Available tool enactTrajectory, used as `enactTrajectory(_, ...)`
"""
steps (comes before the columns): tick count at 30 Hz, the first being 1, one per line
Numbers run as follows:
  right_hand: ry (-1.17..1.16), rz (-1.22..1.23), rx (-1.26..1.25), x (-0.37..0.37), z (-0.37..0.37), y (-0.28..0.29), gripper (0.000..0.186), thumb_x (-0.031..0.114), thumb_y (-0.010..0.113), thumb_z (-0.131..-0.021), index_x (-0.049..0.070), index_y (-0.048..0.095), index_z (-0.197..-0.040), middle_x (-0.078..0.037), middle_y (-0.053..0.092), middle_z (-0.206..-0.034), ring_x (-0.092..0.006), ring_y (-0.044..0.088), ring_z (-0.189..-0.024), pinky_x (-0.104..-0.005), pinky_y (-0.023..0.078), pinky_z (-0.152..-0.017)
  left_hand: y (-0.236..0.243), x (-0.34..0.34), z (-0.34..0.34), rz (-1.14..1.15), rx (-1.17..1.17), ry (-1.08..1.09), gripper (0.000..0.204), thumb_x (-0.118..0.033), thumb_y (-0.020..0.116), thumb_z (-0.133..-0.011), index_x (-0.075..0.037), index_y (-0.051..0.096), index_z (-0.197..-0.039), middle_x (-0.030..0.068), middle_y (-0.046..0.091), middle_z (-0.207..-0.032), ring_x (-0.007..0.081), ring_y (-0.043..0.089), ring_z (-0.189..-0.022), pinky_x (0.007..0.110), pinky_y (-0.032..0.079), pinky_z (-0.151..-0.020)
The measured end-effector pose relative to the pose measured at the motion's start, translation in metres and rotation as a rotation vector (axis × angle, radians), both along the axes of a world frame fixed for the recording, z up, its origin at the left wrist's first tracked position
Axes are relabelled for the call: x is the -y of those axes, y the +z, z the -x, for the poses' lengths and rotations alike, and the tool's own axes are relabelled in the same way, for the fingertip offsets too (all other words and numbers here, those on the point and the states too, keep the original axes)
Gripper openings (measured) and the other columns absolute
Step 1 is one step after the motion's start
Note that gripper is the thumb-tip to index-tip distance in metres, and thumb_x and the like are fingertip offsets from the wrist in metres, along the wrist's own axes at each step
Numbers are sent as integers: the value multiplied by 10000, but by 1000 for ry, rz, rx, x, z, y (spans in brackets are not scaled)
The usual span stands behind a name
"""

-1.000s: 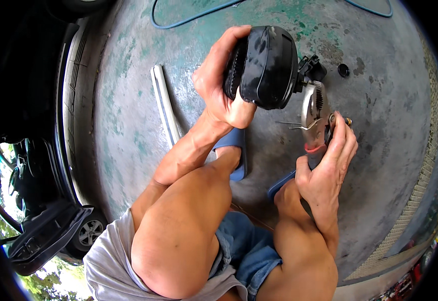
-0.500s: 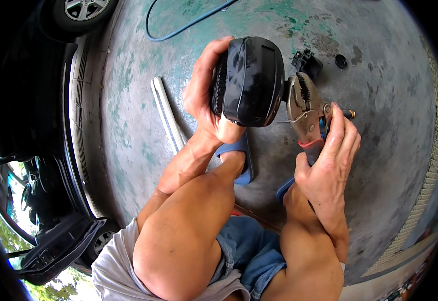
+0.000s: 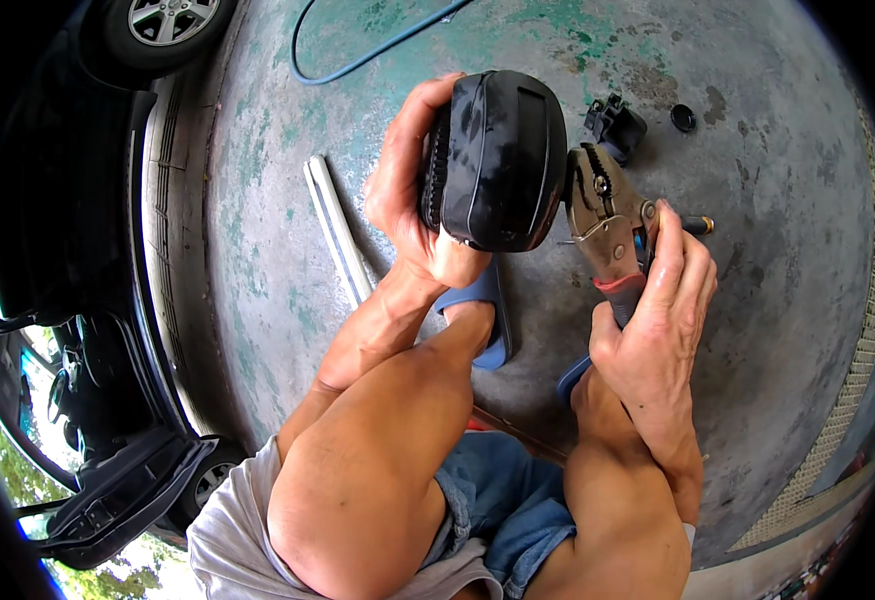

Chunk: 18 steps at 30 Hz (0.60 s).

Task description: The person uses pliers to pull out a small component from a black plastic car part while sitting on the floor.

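My left hand is wrapped round a black rounded plastic housing with a ridged left edge, held up in front of me. What this housing belongs to I cannot tell. In my right hand are locking pliers with worn metal jaws and red-and-grey grips. Their jaws point up beside the right side of the housing. A small round metal piece shows at the jaws; whether they clamp it I cannot tell.
On the concrete floor lie a black plastic part, a round black cap, a tool with a yellow-banded end, a pale metal strip and a blue hose. A black car with an open door stands at left.
The pliers have turned slightly and shifted a little left, and the small round metal piece now shows at their jaws. The housing has barely moved.
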State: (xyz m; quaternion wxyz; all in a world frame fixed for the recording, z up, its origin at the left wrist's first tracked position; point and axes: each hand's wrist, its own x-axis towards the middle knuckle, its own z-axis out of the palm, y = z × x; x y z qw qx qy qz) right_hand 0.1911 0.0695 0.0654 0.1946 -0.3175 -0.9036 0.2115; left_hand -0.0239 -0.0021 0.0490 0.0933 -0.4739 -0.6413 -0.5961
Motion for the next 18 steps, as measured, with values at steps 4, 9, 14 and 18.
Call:
enactTrajectory(4, -4, -3, -12, 0, 2, -1, 1039, 31, 823, -537, 3, 364, -1469, -190, 477, -1232, -377, 487, -1119, -508, 376, -958, -1, 1, -1, -35, 52, -6, 594, -266, 689, -771, 89, 603, -1239, 172, 699, -1054, 224, 689, -919, 312, 531, -844)
enactTrajectory(9, 7, 5, -20, 0, 2, -2, 1035, 27, 819, -540, 1, 364, -1469, -188, 479, -1232, -374, 489, -1120, -504, 375, -961, 1, 2, -3, -10, 85, 11, 614, -283, 689, -763, 92, 601, -1241, 168, 702, -1039, 216, 691, -904, 304, 535, -829)
enactTrajectory(14, -3, 9, -14, 0, 0, -1, 1013, 21, 804, -551, -3, 369, -1466, -187, 481, -1230, -372, 498, -1116, -500, 378, -959, -2, 0, 1, -21, 38, -21, 613, -294, 691, -774, 93, 601, -1241, 167, 703, -1035, 214, 691, -902, 307, 536, -827)
enactTrajectory(18, -8, 7, -32, 1, 1, -2, 989, 11, 779, -558, -10, 377, -1461, -187, 489, -1215, -367, 516, -1096, -485, 396, -940, -4, 0, 2, -27, 20, -17, 620, -318, 695, -787, 94, 600, -1241, 165, 702, -1036, 213, 690, -899, 308, 537, -824)
